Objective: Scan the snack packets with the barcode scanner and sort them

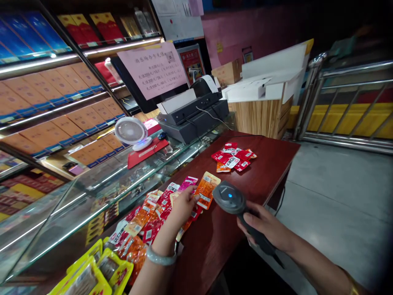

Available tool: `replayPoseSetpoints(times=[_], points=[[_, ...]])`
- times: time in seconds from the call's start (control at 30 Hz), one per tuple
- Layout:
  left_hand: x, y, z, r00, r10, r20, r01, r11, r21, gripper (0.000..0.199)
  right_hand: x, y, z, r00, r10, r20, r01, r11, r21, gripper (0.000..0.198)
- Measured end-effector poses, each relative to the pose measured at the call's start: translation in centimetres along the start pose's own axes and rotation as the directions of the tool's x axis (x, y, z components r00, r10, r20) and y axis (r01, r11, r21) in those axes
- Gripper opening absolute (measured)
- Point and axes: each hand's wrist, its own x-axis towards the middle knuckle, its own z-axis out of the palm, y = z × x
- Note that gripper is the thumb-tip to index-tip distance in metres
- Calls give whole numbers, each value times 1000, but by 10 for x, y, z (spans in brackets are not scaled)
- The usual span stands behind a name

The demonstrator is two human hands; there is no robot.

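My right hand [260, 225] is wrapped round the handle of a dark barcode scanner [230, 198], a blue light glowing on its head. The scanner head is just right of an orange snack packet [208, 188] with a yellowish top. My left hand [186, 203], a pale bangle on its wrist, pinches the left edge of that packet; the thumb is partly hidden. Under and around this hand lies a heap of red, pink and orange snack packets [150, 217]. Farther back on the brown table [264, 176] is a smaller pile of red and orange packets [233, 157].
Yellow-edged packets [106, 266] lie at the front left. A glass display counter [92, 192] borders the table, bearing a small white fan [131, 131] and a cash drawer [196, 119] with a printer. A metal railing [346, 106] stands at the right.
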Motion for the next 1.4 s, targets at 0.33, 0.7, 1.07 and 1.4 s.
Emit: replayPoseSetpoints(times=[0.33,0.7,1.07,1.4], points=[[-15,-2,4,994,45,95,-40,998,-47,39,3,5,4,1000,12,5,-12,1000,-2,47],[7,28,-62,979,91,-182,34,809,587,34,1,4,-12,998,31,-46,-33,999,-33,51],[128,85,73,914,-282,291,326,938,-116,33,-17,4,-28,984,48,-174,-59,996,-60,64],[146,93,88,922,-332,201,354,931,-84,27,-20,8,-27,982,69,-176,-78,996,-43,73]])
